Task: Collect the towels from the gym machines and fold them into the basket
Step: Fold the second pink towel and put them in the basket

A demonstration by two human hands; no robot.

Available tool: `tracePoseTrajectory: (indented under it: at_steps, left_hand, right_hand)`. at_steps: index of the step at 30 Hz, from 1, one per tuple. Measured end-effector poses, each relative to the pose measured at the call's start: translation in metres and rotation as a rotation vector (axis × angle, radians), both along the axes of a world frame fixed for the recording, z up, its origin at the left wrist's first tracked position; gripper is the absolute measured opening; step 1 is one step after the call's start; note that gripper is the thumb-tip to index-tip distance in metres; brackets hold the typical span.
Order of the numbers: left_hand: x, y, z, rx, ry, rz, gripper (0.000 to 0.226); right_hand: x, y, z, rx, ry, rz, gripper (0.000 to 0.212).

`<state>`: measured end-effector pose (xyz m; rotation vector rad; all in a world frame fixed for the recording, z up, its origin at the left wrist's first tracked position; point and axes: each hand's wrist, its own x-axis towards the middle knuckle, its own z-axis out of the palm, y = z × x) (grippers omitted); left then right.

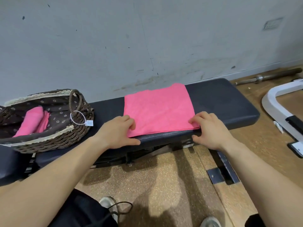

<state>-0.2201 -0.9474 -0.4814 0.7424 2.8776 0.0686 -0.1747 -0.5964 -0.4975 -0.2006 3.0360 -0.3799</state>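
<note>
While left hand (118, 131) and right hand (211, 130) are gripping near corners of the pink towel (159, 110) on the counter (221, 102), wicker basket (49, 143) sitting left of them, holding folded towels (32, 122)

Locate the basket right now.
Head view, far left: the basket sits on the left end of the bench, left of the left hand and the towel.
</note>
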Motion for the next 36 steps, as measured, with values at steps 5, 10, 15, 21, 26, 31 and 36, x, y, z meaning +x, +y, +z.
tracePoseTrajectory:
  at_steps: [5,10,15,21,26,31,36]
  left_hand:
    - [0.030,0.006,-0.002,-0.185,0.181,-0.063,0.044]
    - [0.035,0.000,0.003,-0.035,0.157,-0.044,0.018]
    - [0.030,-0.005,0.004,0.235,0.143,0.061,0.016]
    - [0.023,-0.002,0.012,0.594,0.070,0.389,0.015]
    - [0.017,-0.005,0.018,0.494,0.098,0.335,0.010]
    - [0.016,-0.007,0.019,0.296,0.169,0.203,0.023]
    - [0.019,-0.002,0.030,0.200,0.244,0.202,0.025]
  right_hand:
    - [0.018,0.002,-0.014,0.067,0.142,0.027,0.018]
    - [0.023,0.004,-0.010,-0.067,0.186,-0.027,0.013]
    - [0.018,0.008,-0.003,-0.197,0.199,-0.052,0.014]
    - [0.010,0.012,0.001,-0.319,0.177,-0.148,0.015]
    - [0.003,0.017,0.003,-0.368,0.185,-0.165,0.009]
    - [0.001,0.016,0.006,-0.361,0.172,-0.153,0.007]
    - [0.004,0.007,0.017,-0.428,0.189,-0.141,0.010]
